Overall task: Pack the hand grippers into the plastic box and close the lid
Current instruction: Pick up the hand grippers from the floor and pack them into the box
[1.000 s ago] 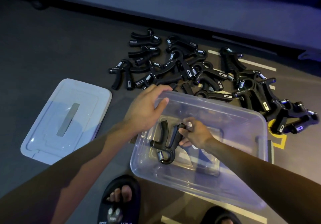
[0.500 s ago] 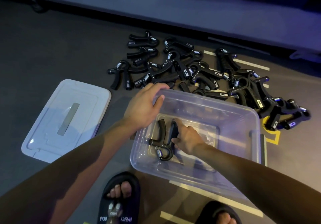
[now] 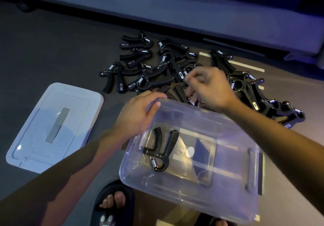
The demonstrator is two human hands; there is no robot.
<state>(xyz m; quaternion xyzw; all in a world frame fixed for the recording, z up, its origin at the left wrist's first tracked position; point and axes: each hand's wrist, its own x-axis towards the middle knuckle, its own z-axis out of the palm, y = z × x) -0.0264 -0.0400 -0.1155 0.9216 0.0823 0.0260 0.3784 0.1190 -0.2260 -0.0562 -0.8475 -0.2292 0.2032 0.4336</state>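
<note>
Gripping the plastic box rim, left hand holds; right hand (blurred, fingers curled, grasp unclear) hovers over the hand grippers; 1 hand gripper inside.

You are looking at a clear, colourless plastic box holding one black hand gripper with a silver spring. Beyond the box, a pile of grippers is showing the same black with silver springs and small pale labels. Left of the box, the lid is looking pale bluish-white with a grey strip, and the dark grey floor is carrying white lines.
</note>
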